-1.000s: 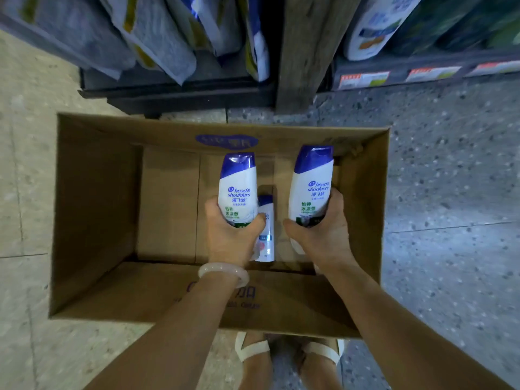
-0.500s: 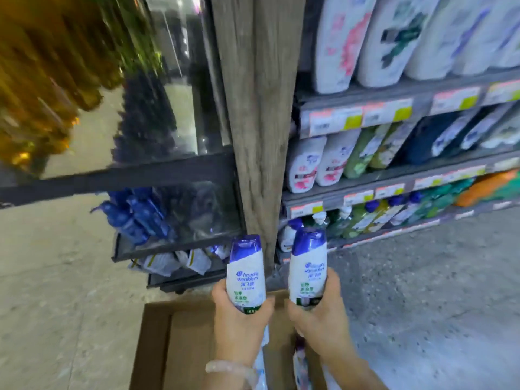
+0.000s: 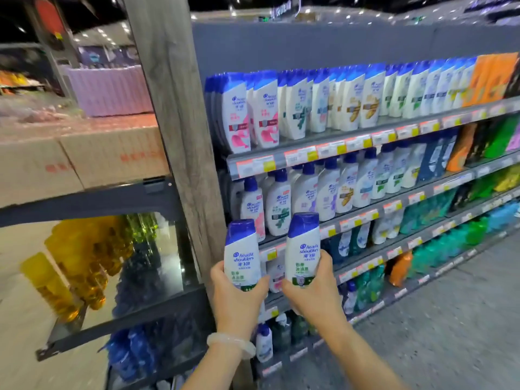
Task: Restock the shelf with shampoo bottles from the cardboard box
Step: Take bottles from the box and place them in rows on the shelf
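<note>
Just changed: now that I've come up from the cardboard box on the floor, the box is out of view and the shelves fill the right half of my sight.
Left hand (image 3: 239,298): fingers wrapped tight round the left shampoo bottle (image 3: 242,256), upright, blue cap up.
Right hand (image 3: 316,291): fingers closed on the right shampoo bottle (image 3: 303,250), upright too, just beside the other, a slim gap between.
Where they are: both in the air, near the wooden post (image 3: 180,136), in front of the lower shelf rails, not yet on any shelf.
What it means: pick-up done, I reckon; placing is the step in hand.
Edges: post close on the left; price-tag rail (image 3: 309,156) juts out at each shelf front, so I'd lift over a lip, not slide in.
Open room: top shelf (image 3: 365,133) looks packed with matching white bottles (image 3: 239,114); the pump bottles (image 3: 277,206) one shelf down are crowded too. I can't tell where a free slot lies.
Floor: clear aisle to the right.
</note>
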### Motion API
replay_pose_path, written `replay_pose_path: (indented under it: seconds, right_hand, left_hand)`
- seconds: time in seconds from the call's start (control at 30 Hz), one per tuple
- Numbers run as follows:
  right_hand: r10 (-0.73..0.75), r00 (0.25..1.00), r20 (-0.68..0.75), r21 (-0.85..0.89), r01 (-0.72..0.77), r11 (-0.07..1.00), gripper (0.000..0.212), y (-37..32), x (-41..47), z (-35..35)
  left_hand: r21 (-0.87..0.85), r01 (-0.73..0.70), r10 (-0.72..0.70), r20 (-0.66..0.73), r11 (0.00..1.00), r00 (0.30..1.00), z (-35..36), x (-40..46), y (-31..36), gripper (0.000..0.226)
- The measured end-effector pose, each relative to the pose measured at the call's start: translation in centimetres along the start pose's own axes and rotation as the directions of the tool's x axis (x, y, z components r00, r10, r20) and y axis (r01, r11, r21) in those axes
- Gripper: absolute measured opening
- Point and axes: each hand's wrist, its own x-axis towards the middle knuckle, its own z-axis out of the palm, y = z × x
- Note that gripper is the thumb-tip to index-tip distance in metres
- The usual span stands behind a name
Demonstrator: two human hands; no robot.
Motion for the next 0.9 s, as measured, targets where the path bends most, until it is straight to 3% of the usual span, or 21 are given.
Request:
replay_pose_path:
  seconds: [0.17,0.47,0.73,0.9]
  right_hand:
    - [-0.056,0.997,-0.048,0.015,0.057,0.998,0.060,-3.7,0.6,-4.7]
    - [-0.142,0.990,-0.006,0.081,0.142,0.987,0.066,-7.9,3.0,-15.9]
    - [-0.166,0.985,0.046,-0.008,0.167,0.986,0.082,-7.9,5.8,-27.1]
    - [-0.187,0.979,0.086,0.019,0.186,0.982,0.068,-8.0,7.6,-29.8]
  left_hand:
    - [-0.010,-0.094,0.095,0.027,0.995,0.995,2.2,-1.6,5.4,0.060]
    - [-0.039,-0.168,0.169,0.020,0.985,0.985,10.2,-6.0,14.8,0.061]
    - [-0.040,-0.166,0.164,-0.046,0.985,0.985,19.2,-10.3,19.3,0.061]
    - [-0.027,-0.131,0.127,-0.117,0.991,0.985,21.1,-10.1,20.0,0.064]
